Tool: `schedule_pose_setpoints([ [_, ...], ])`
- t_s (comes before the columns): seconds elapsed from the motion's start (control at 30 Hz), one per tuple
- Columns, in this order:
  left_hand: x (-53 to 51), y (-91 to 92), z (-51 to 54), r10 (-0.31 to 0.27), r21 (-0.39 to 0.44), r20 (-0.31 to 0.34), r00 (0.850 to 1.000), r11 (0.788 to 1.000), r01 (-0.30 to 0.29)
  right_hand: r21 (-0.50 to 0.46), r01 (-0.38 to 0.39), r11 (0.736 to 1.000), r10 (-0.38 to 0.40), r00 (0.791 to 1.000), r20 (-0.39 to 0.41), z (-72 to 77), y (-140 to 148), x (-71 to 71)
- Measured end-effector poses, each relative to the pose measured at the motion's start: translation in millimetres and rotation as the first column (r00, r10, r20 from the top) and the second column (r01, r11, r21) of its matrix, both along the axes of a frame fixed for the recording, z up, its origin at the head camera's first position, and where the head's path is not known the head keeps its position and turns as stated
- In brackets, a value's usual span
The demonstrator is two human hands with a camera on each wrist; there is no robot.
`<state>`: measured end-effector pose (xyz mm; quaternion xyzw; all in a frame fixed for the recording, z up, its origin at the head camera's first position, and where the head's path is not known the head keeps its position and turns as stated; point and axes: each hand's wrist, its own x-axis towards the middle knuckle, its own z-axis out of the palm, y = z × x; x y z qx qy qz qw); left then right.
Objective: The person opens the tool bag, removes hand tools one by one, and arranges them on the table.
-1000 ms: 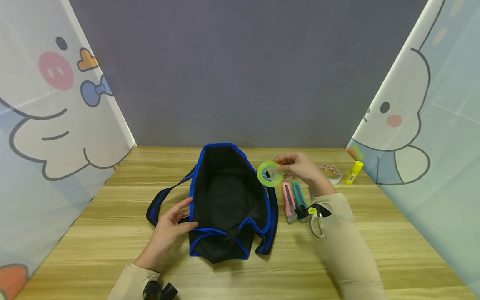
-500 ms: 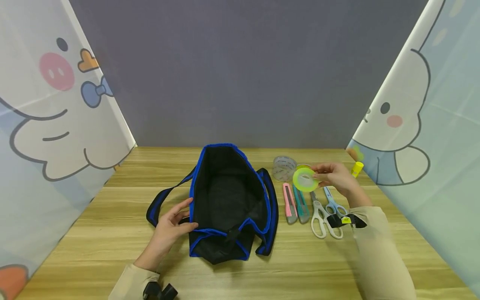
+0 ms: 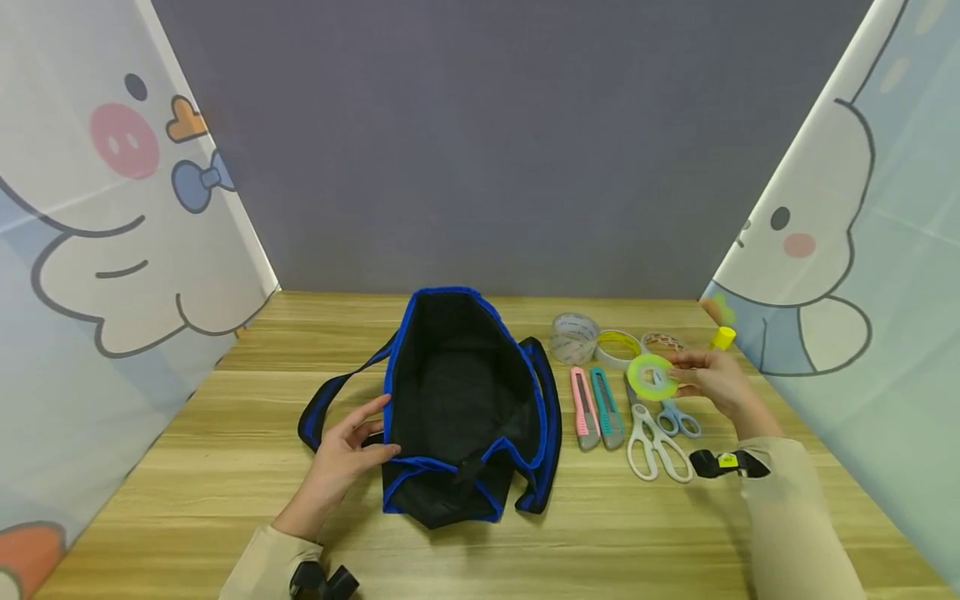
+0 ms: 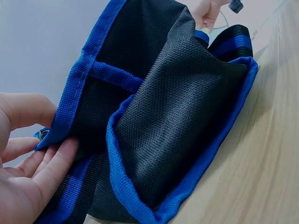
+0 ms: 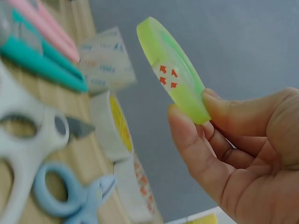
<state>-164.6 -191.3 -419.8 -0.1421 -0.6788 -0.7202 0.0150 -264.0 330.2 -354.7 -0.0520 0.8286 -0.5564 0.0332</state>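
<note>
A black bag with blue trim (image 3: 457, 400) stands open-topped on the table, its inside showing dark. At its left edge my left hand (image 3: 347, 454) holds the blue rim, with fingers on both sides of the fabric in the left wrist view (image 4: 32, 158). My right hand (image 3: 712, 383) pinches a roll of yellow-green tape (image 3: 652, 377) between thumb and fingertips, raised over the scissors. In the right wrist view the tape roll (image 5: 173, 70) is seen nearly edge-on, with small red arrows on it.
Right of the bag lie a pink utility knife (image 3: 585, 408), a teal utility knife (image 3: 607, 408), white scissors (image 3: 651, 442) and light blue scissors (image 3: 678, 418). Behind them stand clear tape (image 3: 574, 337), white tape (image 3: 617, 348), another roll (image 3: 663, 342) and a yellow glue stick (image 3: 722, 337).
My right hand has carried the yellow-green tape from beside the bag's right rim to the right, over the scissors. The left hand and the bag stay in place; the view shifts slightly.
</note>
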Motion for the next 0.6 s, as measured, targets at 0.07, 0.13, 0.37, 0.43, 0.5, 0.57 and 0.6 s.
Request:
schedule_pose_setpoints([
  [0.07,-0.3,0.1,-0.2,-0.004,0.002,-0.002,1.000,1.000,0.004,-0.007,0.019,1.000,-0.019,1.000,0.003,-3.5,8.1,0.9],
  [0.13,-0.5,0.1,-0.3,-0.004,0.003,-0.003,1.000,1.000,0.004,-0.001,0.047,0.999,-0.047,0.999,0.004,-7.2,16.4,1.8],
  [0.37,0.2,-0.1,0.0,0.008,-0.003,-0.003,1.000,1.000,-0.008,0.057,0.160,0.986,-0.161,0.987,0.020,-20.7,40.8,5.6],
  [0.43,0.5,-0.1,0.1,0.010,-0.003,-0.002,1.000,1.000,-0.010,0.055,0.170,0.984,-0.172,0.985,0.030,-25.1,47.6,5.9],
  [0.5,0.3,-0.3,-0.1,0.009,-0.002,-0.003,1.000,1.000,-0.009,0.041,0.175,0.984,-0.177,0.984,0.038,-29.1,54.2,6.2],
  [0.57,-0.1,-0.5,-0.5,0.005,0.002,-0.008,1.000,1.000,-0.005,0.019,0.178,0.984,-0.178,0.983,0.049,-32.4,60.5,6.8],
  [0.6,-0.5,-0.7,-0.8,0.002,0.003,-0.011,1.000,1.000,-0.002,0.008,0.180,0.984,-0.181,0.982,0.053,-33.7,63.3,7.2],
])
